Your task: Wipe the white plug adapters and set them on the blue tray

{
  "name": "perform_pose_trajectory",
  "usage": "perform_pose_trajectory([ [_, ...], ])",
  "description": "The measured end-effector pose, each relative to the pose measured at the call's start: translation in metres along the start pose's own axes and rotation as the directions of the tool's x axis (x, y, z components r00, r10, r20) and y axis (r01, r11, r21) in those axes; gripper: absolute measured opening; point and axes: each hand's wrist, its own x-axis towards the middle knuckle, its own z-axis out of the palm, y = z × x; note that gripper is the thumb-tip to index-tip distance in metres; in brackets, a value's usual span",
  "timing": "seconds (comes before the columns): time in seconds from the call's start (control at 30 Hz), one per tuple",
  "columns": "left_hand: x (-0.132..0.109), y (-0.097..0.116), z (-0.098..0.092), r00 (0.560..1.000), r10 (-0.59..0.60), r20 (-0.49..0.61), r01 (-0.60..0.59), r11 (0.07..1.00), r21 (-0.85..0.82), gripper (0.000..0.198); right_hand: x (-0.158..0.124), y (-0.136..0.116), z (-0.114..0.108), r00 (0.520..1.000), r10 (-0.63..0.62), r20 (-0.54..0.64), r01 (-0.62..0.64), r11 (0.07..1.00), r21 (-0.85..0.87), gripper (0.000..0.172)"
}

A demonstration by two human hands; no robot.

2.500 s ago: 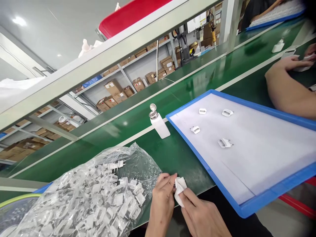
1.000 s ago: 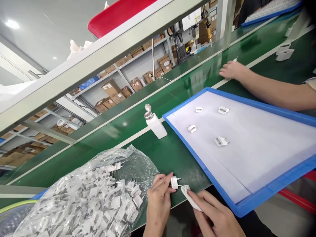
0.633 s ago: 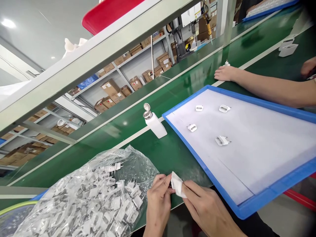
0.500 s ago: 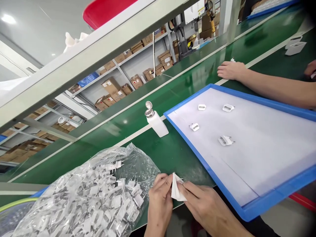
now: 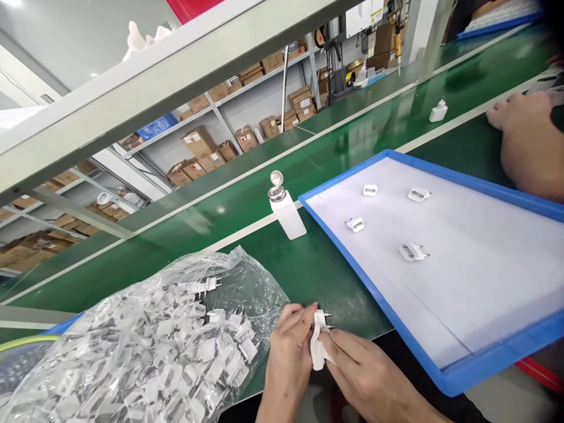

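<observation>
My left hand [image 5: 288,358] pinches a small white two-pin plug piece [image 5: 322,321] at the edge of the green conveyor belt, its metal pins pointing right. My right hand [image 5: 365,376] presses a white folded wipe [image 5: 317,349] against the plug piece, and the wipe hides its lower part. To the left of my left hand lies a clear plastic bag [image 5: 145,352] full of similar white plug pieces. One plug piece [image 5: 202,287] sits on top of the heap.
A blue-rimmed tray [image 5: 352,267] with a white sheet holds several plug pieces. Beyond it stands a white pump dispenser bottle [image 5: 286,212]. A co-worker's hand [image 5: 524,132] rests at the right, near a white adapter [image 5: 438,111]. Shelves of cardboard boxes stand behind a metal rail.
The wipe has moved from beside the plug piece onto it, and my right hand now presses it there. The co-worker's hand has shifted right, and the view has tilted slightly.
</observation>
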Motion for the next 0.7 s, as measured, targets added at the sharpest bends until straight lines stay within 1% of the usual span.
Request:
perform_pose_trajectory([
  [0.07,-0.001,0.0,0.001,1.0,-0.015,0.014,0.015,1.0,-0.014,0.037,0.001,0.0,-0.001,0.995,0.024,-0.101,-0.028,0.999,-0.041,0.026],
  [0.1,-0.001,0.0,0.001,1.0,-0.022,0.022,0.023,0.999,-0.026,0.039,0.001,0.001,-0.001,0.991,0.029,-0.128,-0.037,0.998,-0.06,0.028],
  [0.13,-0.001,0.001,0.001,0.999,-0.035,0.031,0.036,0.999,-0.04,0.041,0.002,0.002,-0.002,0.991,0.029,-0.127,-0.038,0.997,-0.071,0.03],
  [0.2,0.0,0.003,0.001,0.997,-0.066,0.043,0.069,0.995,-0.066,0.045,0.003,0.006,-0.002,0.998,-0.005,-0.063,0.0,0.997,-0.072,0.033],
  [0.27,0.001,0.005,0.001,0.995,-0.091,0.047,0.095,0.991,-0.091,0.046,0.003,0.011,-0.002,0.998,-0.05,0.033,0.053,0.996,-0.071,0.038],
  [0.37,0.001,0.007,0.001,0.994,-0.1,0.039,0.103,0.989,-0.104,0.045,-0.003,0.014,0.002,0.99,-0.064,0.128,0.079,0.99,-0.118,0.042],
  [0.43,0.0,0.006,0.001,0.996,-0.085,0.024,0.087,0.991,-0.101,0.044,-0.007,0.014,0.005,0.989,-0.063,0.131,0.08,0.988,-0.129,0.04],
  [0.53,-0.002,0.005,0.002,0.998,-0.06,0.007,0.06,0.993,-0.099,0.044,-0.008,0.013,0.006,0.993,-0.081,0.084,0.092,0.986,-0.136,0.036],
  [0.6,-0.002,0.005,0.002,0.997,-0.069,0.025,0.071,0.993,-0.095,0.045,-0.004,0.012,0.004,0.994,-0.08,0.076,0.09,0.987,-0.133,0.035],
  [0.7,-0.001,0.006,0.001,0.994,-0.096,0.056,0.101,0.991,-0.089,0.044,0.002,0.012,0.001,0.995,-0.034,0.091,0.043,0.994,-0.098,0.035],
])
